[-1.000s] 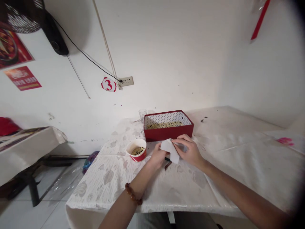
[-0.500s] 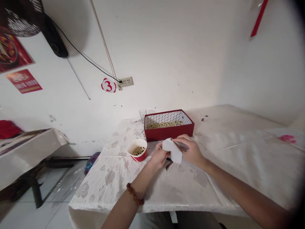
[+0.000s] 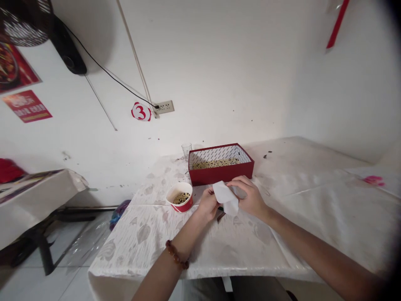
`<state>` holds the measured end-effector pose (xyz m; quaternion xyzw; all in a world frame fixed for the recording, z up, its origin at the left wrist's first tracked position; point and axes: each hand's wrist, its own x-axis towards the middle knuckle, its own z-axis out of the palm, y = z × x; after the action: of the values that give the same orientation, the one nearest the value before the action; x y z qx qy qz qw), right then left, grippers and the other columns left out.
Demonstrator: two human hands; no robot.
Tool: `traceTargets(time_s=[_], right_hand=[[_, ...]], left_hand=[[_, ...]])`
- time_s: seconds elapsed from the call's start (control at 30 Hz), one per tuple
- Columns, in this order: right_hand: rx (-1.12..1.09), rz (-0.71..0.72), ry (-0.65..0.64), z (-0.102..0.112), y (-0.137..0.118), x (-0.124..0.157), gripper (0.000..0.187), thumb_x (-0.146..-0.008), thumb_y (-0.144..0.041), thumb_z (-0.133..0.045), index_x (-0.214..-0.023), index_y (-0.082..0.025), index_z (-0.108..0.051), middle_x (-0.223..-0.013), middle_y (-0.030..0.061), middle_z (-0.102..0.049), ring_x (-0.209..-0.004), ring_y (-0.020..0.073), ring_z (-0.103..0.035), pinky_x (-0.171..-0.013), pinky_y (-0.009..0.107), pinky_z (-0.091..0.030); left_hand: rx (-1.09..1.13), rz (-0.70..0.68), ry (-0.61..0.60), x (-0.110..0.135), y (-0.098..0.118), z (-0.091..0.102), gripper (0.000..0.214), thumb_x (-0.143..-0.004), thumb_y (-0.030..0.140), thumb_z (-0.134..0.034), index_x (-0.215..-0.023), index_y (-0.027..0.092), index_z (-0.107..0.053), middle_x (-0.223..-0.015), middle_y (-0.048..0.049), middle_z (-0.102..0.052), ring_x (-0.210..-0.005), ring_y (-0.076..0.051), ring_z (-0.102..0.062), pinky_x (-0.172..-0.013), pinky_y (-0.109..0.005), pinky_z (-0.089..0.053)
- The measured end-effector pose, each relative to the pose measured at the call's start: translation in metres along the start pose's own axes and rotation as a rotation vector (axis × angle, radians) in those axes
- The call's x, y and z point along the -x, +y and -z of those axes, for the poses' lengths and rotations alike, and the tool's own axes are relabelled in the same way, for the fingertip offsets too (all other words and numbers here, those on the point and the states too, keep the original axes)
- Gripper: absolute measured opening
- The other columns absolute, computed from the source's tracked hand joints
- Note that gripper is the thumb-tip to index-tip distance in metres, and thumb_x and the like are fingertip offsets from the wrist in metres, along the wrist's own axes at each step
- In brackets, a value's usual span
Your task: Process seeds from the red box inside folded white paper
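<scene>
A small piece of white paper [image 3: 226, 195] is held between my two hands above the table, bent so that one flap hangs down. My left hand [image 3: 208, 205] grips its left side, fingers closed. On the other side my right hand [image 3: 249, 196] pinches it between thumb and fingers. Beneath the paper a small dark object [image 3: 221, 215] is partly hidden. Left of my hands stands a red and white paper bowl [image 3: 183, 205] with grain-like bits inside. Just beyond them is a dark red box [image 3: 222, 174] holding many similar pale and dark bits.
A drinking glass [image 3: 186, 151] stands behind the box's left end. The patterned tablecloth [image 3: 144, 242] hangs over the table's front edge. A wall with a socket [image 3: 164, 107] rises behind. Another table [image 3: 40, 188] is at the left.
The white paper's upper part has flopped over, so its fold looks different. Both hands keep their hold in nearly the same place. The view has shifted slightly.
</scene>
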<state>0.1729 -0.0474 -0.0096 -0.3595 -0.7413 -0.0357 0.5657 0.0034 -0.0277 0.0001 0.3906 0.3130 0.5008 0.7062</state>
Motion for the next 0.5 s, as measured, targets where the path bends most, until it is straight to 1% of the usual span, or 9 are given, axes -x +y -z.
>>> traceTargets(time_s=[0.1,0.17,0.3,0.37,0.43,0.5], right_hand=[[0.028,-0.003,0.006,0.0009,0.0008,-0.0003,0.023,-0.094,-0.012,-0.065,-0.111,-0.026,-0.070,-0.104,0.0072,-0.069,-0.095,0.0258,-0.066,-0.082,0.043,-0.056],[0.062,-0.003,0.012,0.0009,0.0020,-0.0005,0.020,-0.094,-0.013,-0.065,-0.108,-0.026,-0.070,-0.103,0.0071,-0.069,-0.095,0.0253,-0.066,-0.083,0.043,-0.056],[0.156,0.059,-0.005,-0.0003,0.0041,0.0002,0.018,-0.094,-0.013,-0.065,-0.105,-0.026,-0.071,-0.100,0.0059,-0.069,-0.093,0.0244,-0.066,-0.084,0.043,-0.054],[0.182,0.063,-0.023,-0.0009,0.0043,0.0007,0.018,-0.094,-0.014,-0.065,-0.106,-0.026,-0.071,-0.101,0.0061,-0.070,-0.093,0.0248,-0.066,-0.085,0.044,-0.054],[0.189,0.037,-0.040,-0.0012,0.0039,0.0009,0.019,-0.093,-0.014,-0.064,-0.106,-0.026,-0.071,-0.101,0.0067,-0.069,-0.094,0.0257,-0.066,-0.086,0.045,-0.054],[0.190,0.008,-0.047,-0.0014,0.0036,0.0008,0.019,-0.093,-0.014,-0.064,-0.105,-0.026,-0.071,-0.101,0.0072,-0.068,-0.094,0.0265,-0.066,-0.086,0.046,-0.054]], left_hand=[[-0.019,-0.016,-0.026,0.0000,-0.0026,-0.0010,0.041,-0.045,0.030,-0.100,-0.077,0.014,-0.079,-0.070,-0.0048,-0.073,-0.062,-0.014,-0.059,-0.063,-0.026,-0.047],[-0.012,-0.028,-0.016,-0.0007,-0.0047,-0.0013,0.037,-0.047,0.027,-0.099,-0.074,0.015,-0.077,-0.070,-0.0037,-0.072,-0.063,-0.014,-0.060,-0.064,-0.026,-0.047],[-0.017,-0.029,0.097,-0.0020,-0.0075,0.0003,0.030,-0.047,0.018,-0.091,-0.072,0.016,-0.074,-0.070,-0.0016,-0.071,-0.066,-0.013,-0.060,-0.066,-0.025,-0.046],[-0.022,-0.019,0.143,-0.0022,-0.0080,0.0011,0.030,-0.048,0.015,-0.087,-0.074,0.017,-0.073,-0.072,-0.0019,-0.071,-0.069,-0.014,-0.060,-0.067,-0.025,-0.046],[-0.009,-0.003,0.140,-0.0025,-0.0081,0.0012,0.030,-0.051,0.017,-0.086,-0.078,0.018,-0.073,-0.076,-0.0028,-0.072,-0.072,-0.015,-0.061,-0.068,-0.025,-0.047],[0.017,0.007,0.107,-0.0035,-0.0083,0.0007,0.030,-0.054,0.022,-0.087,-0.082,0.018,-0.074,-0.080,-0.0038,-0.073,-0.076,-0.017,-0.063,-0.069,-0.026,-0.047]])
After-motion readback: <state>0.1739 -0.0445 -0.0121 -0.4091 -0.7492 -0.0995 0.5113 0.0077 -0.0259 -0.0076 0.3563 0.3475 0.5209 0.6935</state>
